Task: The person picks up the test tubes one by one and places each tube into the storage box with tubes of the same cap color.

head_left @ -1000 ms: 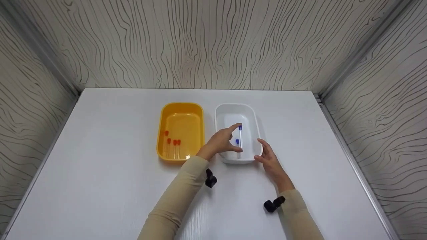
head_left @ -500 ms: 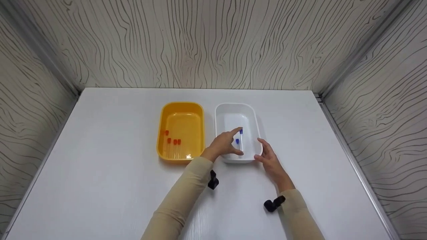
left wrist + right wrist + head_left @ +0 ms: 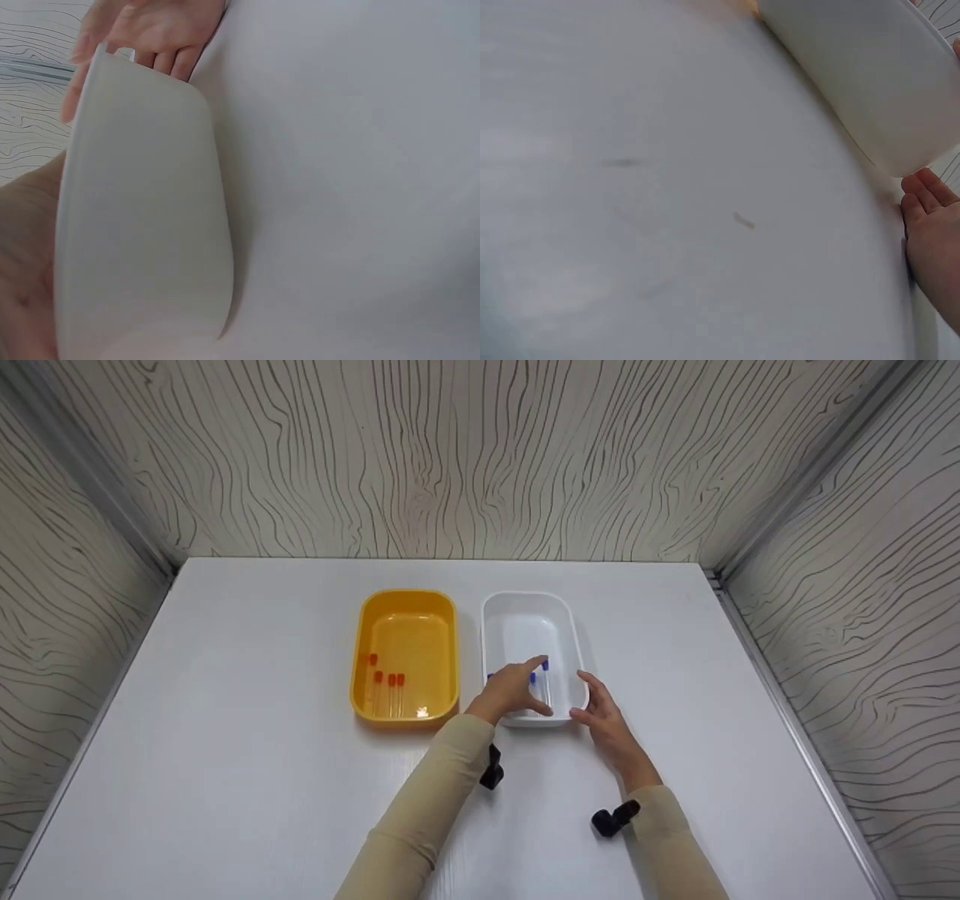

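Observation:
My left hand (image 3: 511, 690) reaches into the white tray (image 3: 525, 598) in the head view. Its index finger and thumb hold a clear tube with a blue cap (image 3: 545, 665) end to end, low over the tray floor. Two more blue caps show beside the hand, one (image 3: 532, 678) between the fingers and one (image 3: 490, 676) at the tray's left wall; the hand partly hides their tubes. My right hand (image 3: 606, 720) grips the near right corner of the tray with thumb and fingers. The left wrist view shows the tray's outer wall (image 3: 150, 202) and the right hand beyond it.
Left of the white tray stands a yellow tray (image 3: 409, 601). Several red-capped tubes (image 3: 391, 680) lie in its near left part. Both trays stand on a white table (image 3: 247, 675) with patterned walls (image 3: 420, 457) behind and at the sides.
My left hand has moved toward the near side of the white tray and slightly right, bringing the blue-capped tube with it. A blue cap at the left wall has come into view. My right hand stays put.

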Motion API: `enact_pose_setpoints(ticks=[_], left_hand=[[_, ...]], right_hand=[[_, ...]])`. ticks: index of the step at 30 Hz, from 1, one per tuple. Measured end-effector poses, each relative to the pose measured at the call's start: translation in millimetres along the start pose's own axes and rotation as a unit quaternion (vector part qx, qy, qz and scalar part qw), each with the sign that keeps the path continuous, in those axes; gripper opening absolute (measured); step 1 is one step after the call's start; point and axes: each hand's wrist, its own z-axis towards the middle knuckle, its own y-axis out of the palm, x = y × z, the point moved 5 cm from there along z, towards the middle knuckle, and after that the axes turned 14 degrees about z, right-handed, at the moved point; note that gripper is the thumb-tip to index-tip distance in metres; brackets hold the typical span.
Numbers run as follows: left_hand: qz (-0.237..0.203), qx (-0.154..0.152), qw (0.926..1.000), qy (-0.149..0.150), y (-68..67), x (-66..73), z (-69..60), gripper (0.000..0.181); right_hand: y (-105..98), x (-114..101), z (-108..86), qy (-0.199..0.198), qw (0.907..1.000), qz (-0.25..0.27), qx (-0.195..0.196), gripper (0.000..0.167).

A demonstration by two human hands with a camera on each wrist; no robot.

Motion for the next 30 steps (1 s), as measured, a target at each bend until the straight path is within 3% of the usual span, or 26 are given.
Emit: enact_pose_setpoints(ticks=[12,25,30], left_hand=[[0.051,-0.005,0.9984,-0.021,11.1,-1.1,5.1,0.089],[0.106,0.013,0.9943,-0.002,8.1,0.5,4.3,0.091],[0.104,0.043,0.9935,0.016,7.0,2.5,3.4,0.078]], right_hand=[[-1.1,0.9,-0.2,-0.012,0.9999,0.007,0.006,0.074],[-0.9,2.0,-0.4,-0.009,1.0000,0.002,0.000,0.074],[-1.8,1.8,1.0,-0.009,0.9999,-0.008,0.004,0.072]])
